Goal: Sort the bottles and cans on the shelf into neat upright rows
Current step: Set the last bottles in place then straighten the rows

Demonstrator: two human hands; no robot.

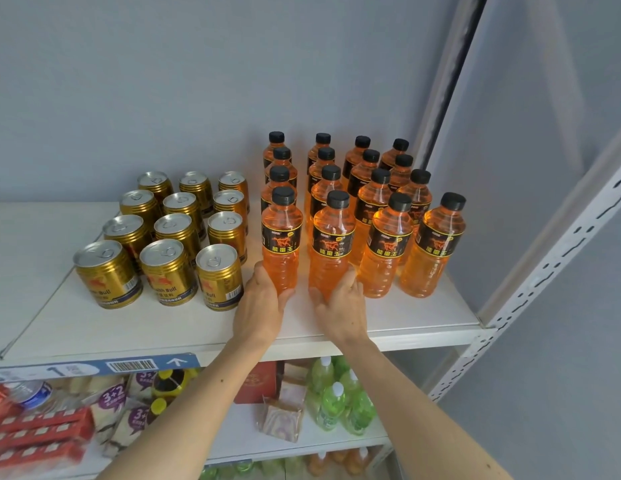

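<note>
Both hands reach over the shelf's (406, 325) front edge, left hand (259, 306) cupping the front-left bottle (282, 240), right hand (343, 303) gripping its neighbour (332, 247); gold cans (170, 237) and orange bottles (378, 202) already stand upright in rows, so only squaring seems left.

Upright on white shelf (406, 317): gold cans (170, 237), silver tops, three columns of four, left. Orange bottles (364, 202), black caps and labels, four columns of four, right. Front two left bottles touched at base.
</note>
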